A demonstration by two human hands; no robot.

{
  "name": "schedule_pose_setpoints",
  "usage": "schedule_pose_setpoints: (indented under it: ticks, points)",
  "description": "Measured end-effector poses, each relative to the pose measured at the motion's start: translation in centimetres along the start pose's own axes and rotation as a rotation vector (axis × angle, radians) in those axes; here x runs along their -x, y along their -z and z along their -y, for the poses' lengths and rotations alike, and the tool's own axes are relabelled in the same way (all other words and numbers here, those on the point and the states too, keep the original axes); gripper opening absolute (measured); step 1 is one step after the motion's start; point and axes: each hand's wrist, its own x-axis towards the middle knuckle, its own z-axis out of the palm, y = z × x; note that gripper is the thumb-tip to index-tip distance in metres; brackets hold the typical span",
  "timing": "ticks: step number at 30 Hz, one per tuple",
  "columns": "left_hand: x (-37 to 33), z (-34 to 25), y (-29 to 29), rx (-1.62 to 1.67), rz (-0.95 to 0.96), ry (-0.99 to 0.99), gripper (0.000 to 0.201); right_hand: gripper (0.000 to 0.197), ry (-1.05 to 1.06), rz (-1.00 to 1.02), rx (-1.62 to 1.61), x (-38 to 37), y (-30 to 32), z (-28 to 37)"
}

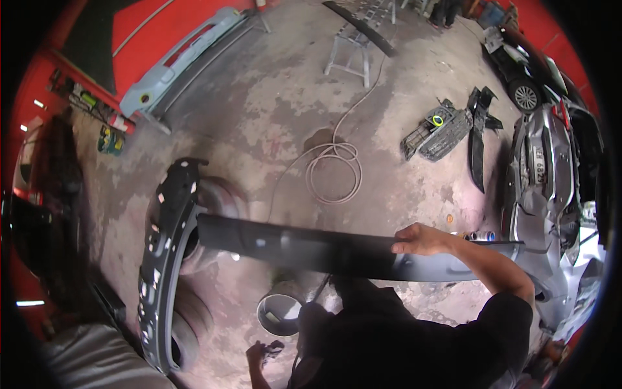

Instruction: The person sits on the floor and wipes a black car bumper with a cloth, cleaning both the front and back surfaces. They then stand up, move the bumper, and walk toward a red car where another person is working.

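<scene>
Gripping long black trim panel (311,249) by far edge in right hand (418,240), apparently for steadiness; clutching dark, unclear object (274,351) in left hand (256,354).

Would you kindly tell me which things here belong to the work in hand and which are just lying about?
In hand, it seems:
long dark panel, held in the right hand
small dark item, kind unclear, at the left hand

Apparently just lying about:
coiled hose on the floor
dark car parts beyond it, to the right
</scene>
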Motion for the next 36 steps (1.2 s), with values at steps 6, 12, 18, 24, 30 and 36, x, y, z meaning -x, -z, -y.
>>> schedule_pose_setpoints:
  ticks: [6, 12, 18, 24, 30, 36]
  points:
    - [-9.5, -18.5, 0.8, 0.159, 0.187, 0.151, 0.041, 0.067, -0.044, -0.37, -0.312, 0.4, 0.7, -2.4]
    - [-19.1, -26.7, 0.3, 0.193, 0.192, 0.071, 0.045, 0.064, -0.161, -0.627, -0.239, -7.2, 4.4, -0.6]
    - [-35.3, -35.2, 2.5, -0.335, 0.289, -0.328, 0.045, 0.066, -0.091, -0.807, -0.4, -22.8, 9.7, 3.1]
    - [-53.2, -57.7, 4.9, -0.216, 0.283, -0.409, 0.044, 0.068, -0.134, -0.84, -0.514, -31.5, 16.2, 6.4]
    - [-67.7, -84.2, 3.0, -0.26, 0.259, -0.665, 0.041, 0.071, -0.2, -0.833, -0.625, -40.9, 27.7, 6.2]
    - [-79.8, -98.8, -5.7, -0.273, 0.315, -0.574, 0.039, 0.071, -0.177, -0.809, -0.695, -55.9, 47.1, 3.7]
